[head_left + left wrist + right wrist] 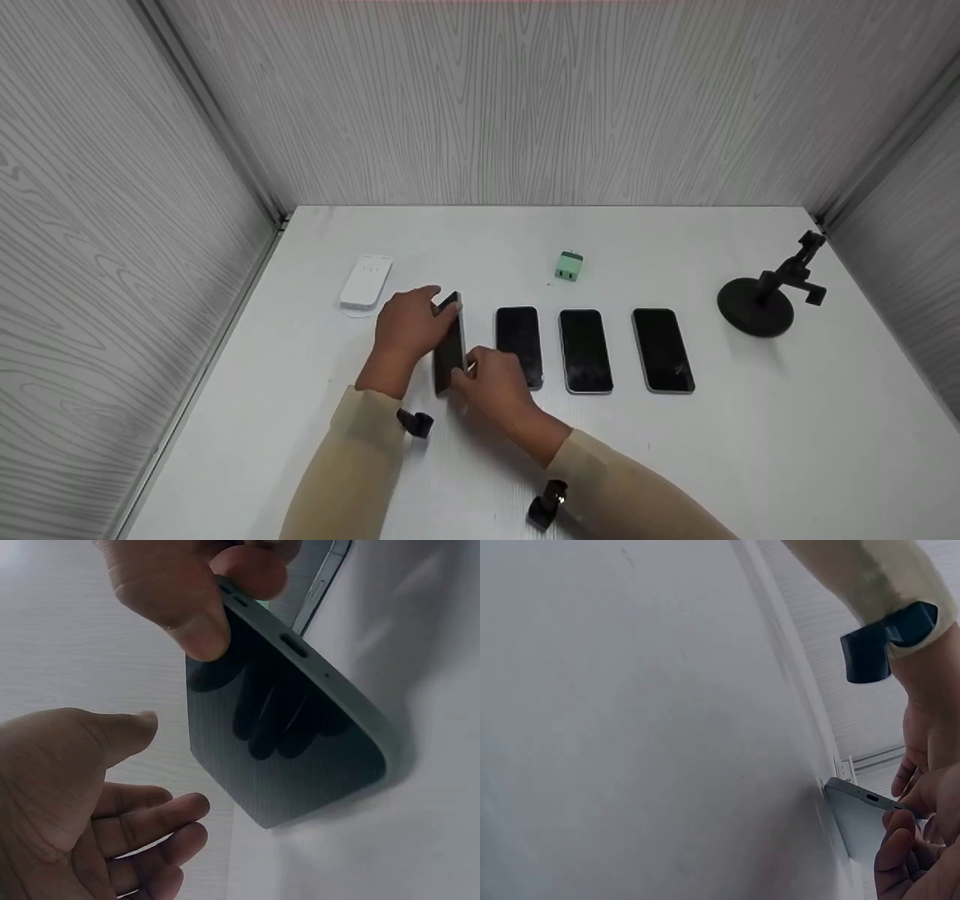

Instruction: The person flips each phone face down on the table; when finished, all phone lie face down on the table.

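Observation:
My right hand (499, 386) pinches the near end of a dark-screened phone (451, 349) between thumb and fingers. Tilted up on its long side, this phone turns its glossy screen towards my left hand (409, 322). In the left wrist view, the right thumb (202, 634) presses the screen near the charging port. My left hand (52, 787) is beside the screen there, its fingers spread and loosely bent, apart from the phone. Its thumb overlaps the phone's far end in the head view. The right wrist view shows the port edge and pale back of the phone (859, 821).
Right of the held phone lie three more phones in a row: one partly behind my right hand (519, 330), a middle one (585, 350) and a right one (663, 350). Behind them sits a green charger (568, 268). A white socket block (366, 281) lies left, a black stand (756, 311) right.

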